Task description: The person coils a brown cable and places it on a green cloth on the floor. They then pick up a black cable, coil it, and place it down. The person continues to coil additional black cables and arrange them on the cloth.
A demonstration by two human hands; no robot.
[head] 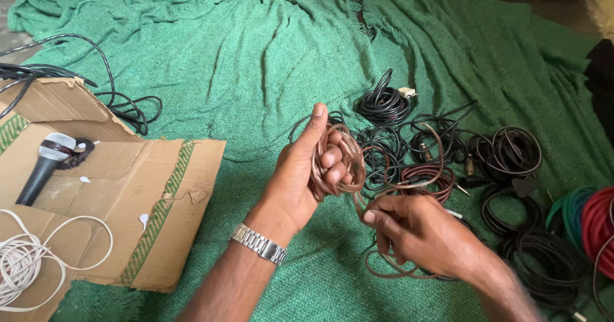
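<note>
Two hands worked one brown cable (339, 159) above the green blanket (243, 60): the left hand (307, 175) closed around its coil, the right hand (409, 229) pinching the loose run nearer. It looked light, limp and springy, best gripped across the gathered loops.

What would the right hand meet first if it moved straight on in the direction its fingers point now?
Probably the left hand: the right hand points up-left along the brown cable toward the coil held there. Depth is unclear.
</note>
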